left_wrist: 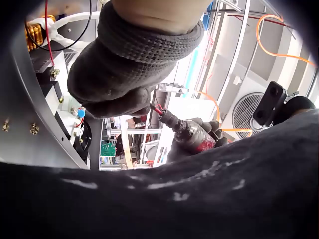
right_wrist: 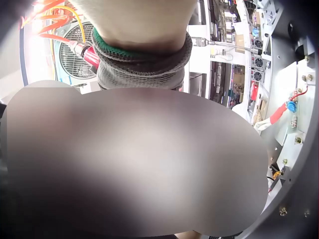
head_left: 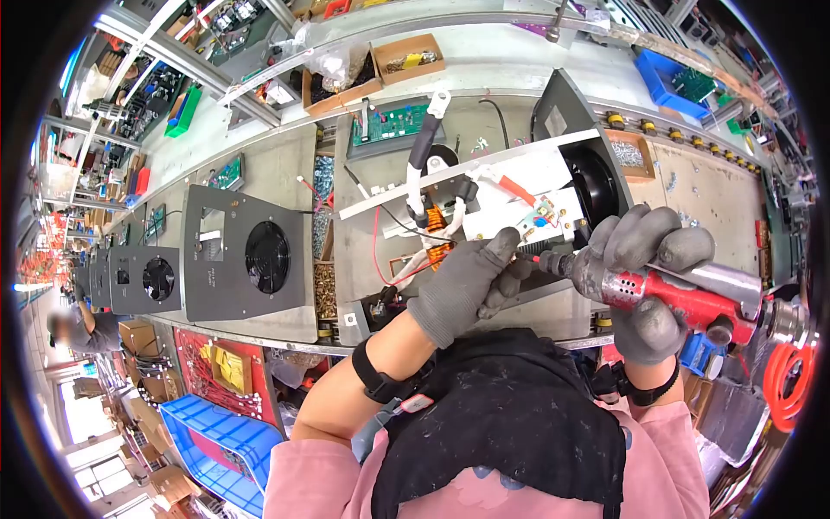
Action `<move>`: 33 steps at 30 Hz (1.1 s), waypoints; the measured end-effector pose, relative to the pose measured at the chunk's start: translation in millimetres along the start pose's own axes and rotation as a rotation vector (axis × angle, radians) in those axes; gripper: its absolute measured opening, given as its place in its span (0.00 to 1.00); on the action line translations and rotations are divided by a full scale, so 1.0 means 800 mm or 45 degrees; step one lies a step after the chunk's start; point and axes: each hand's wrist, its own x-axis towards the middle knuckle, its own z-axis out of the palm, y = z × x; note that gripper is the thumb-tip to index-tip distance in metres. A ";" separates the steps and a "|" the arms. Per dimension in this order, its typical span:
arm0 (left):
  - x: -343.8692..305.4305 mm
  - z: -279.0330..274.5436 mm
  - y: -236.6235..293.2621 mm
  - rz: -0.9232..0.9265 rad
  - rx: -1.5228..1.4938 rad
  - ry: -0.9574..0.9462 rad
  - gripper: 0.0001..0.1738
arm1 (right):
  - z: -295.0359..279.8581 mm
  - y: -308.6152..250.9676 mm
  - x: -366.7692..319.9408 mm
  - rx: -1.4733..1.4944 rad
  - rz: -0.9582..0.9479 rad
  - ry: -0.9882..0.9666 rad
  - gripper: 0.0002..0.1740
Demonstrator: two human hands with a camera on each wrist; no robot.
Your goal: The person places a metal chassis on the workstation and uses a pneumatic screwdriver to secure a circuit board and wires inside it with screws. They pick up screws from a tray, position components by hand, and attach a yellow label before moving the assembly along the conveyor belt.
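My gloved right hand (head_left: 641, 238) grips a red air screwdriver (head_left: 692, 304), its nose pointing left. The gloved left hand (head_left: 467, 290) has curled fingers around the tip of the driver's bit (head_left: 538, 258); that tip is hidden between them. In the left wrist view, the red bit reaches the left fingertips from the driver's dark nose (left_wrist: 172, 120). Both hands are over the near edge of an open grey machine housing (head_left: 566, 108). Inside it are a white panel (head_left: 510, 173), a copper coil (head_left: 435, 227) and a black fan (head_left: 595, 186). A blurred patch covers much of the right wrist view.
Grey fan-fitted panels (head_left: 242, 298) stand to the left on the bench. A green circuit board (head_left: 398, 130) lies behind the housing, with cardboard parts boxes (head_left: 413, 62) beyond. Orange air hose (head_left: 782, 389) coils at the right. A blue crate (head_left: 203, 424) is low left; another person (head_left: 86, 324) is farther off.
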 end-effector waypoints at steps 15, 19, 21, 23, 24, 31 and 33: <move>-0.022 0.014 0.016 0.046 0.117 0.029 0.29 | 0.004 -0.002 0.000 0.083 0.014 0.166 0.25; -0.023 -0.025 0.004 1.185 1.273 1.056 0.28 | -0.014 -0.010 0.005 0.021 -0.147 0.255 0.26; -0.014 -0.023 0.025 0.973 1.548 1.078 0.39 | -0.024 -0.012 0.003 -0.016 -0.166 0.328 0.26; 0.010 -0.021 0.027 0.887 2.106 1.256 0.42 | -0.021 -0.021 0.003 -0.038 -0.138 0.388 0.25; 0.021 -0.028 0.027 0.716 2.050 1.113 0.44 | -0.021 -0.024 0.003 -0.059 -0.112 0.449 0.24; 0.046 -0.054 0.045 1.036 2.322 0.774 0.30 | -0.061 -0.023 -0.013 -0.036 -0.134 0.427 0.23; 0.051 -0.038 0.057 1.097 2.406 0.749 0.21 | -0.061 -0.022 -0.008 -0.036 -0.132 0.477 0.23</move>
